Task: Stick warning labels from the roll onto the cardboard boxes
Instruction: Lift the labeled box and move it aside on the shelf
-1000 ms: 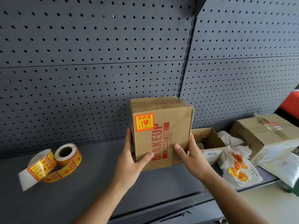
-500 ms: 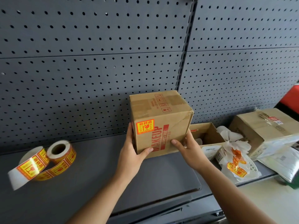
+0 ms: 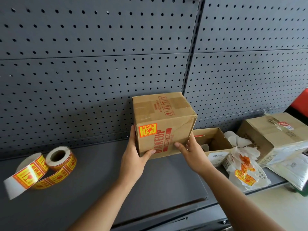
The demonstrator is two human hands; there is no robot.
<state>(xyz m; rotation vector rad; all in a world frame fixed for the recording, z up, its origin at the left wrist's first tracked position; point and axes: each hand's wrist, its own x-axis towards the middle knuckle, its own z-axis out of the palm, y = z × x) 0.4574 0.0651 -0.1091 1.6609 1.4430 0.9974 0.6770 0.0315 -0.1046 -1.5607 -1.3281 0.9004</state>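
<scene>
Gripping the cardboard box [image 3: 166,117] from both sides, the person is holding it upright just in front of the pegboard back panel [image 3: 100,64] and low over the grey shelf [image 3: 100,184]; whether its base is resting on the shelf cannot be told. The left hand [image 3: 133,159] is clasping the lower left corner, its thumb lying across the front face and its fingers [image 3: 133,135] wrapping round the left side, mostly hidden behind the box. The right hand [image 3: 194,155] is clasping the lower right corner in the same way, thumb pressing on the front face and fingers [image 3: 191,140] curling up along the right edge. A red-and-yellow warning label [image 3: 147,130] is sitting flat on the upper left of the front face, just above red "MAKEUP" lettering that is running sideways, and brown tape is crossing the top. The roll of labels [image 3: 60,157] is lying on the shelf well to the left, apart from both hands, with a loose strip [image 3: 28,177] trailing leftward and ending in a blank white tail. To the right, a small open box [image 3: 215,140] is standing just beside the right hand, a white bag [image 3: 243,164] holding yellow-and-red scraps is slumping next to it, and a larger taped box [image 3: 273,135] is sitting further right
</scene>
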